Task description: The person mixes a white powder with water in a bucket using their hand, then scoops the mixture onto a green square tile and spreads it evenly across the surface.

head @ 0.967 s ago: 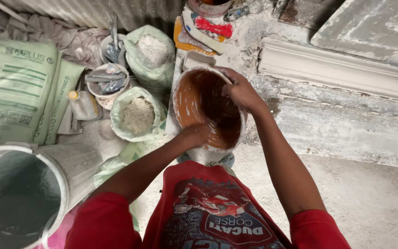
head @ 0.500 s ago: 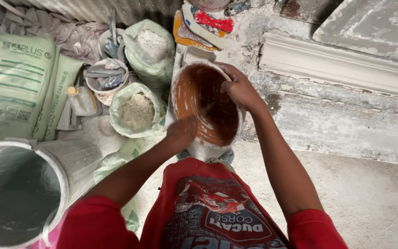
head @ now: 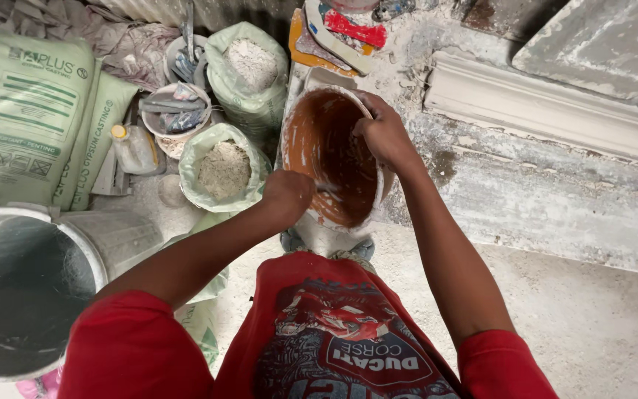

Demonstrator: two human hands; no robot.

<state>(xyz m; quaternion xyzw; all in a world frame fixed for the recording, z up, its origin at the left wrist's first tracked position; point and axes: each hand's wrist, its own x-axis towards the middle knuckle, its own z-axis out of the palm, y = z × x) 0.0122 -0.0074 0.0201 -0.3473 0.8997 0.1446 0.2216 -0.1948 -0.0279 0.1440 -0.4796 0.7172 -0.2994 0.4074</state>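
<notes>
Orange plastic bucket (head: 334,159), smooth inside, smeared with streaks of white paste. Green woven plastic sacks (head: 27,111), matt and dusty; open bag (head: 223,170) of the same weave, filled with coarse grey powder; big white plastic tub (head: 31,288), dull and scuffed. Rough, chalky white plaster moulding (head: 548,111) on a gritty concrete floor (head: 592,325); soft red cotton shirt (head: 334,340) with a glossy print.

Two pale green printed sacks (head: 27,111) leaning upper left, flat and sealed. Beside them, two open green bags of grey powder (head: 224,168), one behind (head: 249,66) the other.
</notes>
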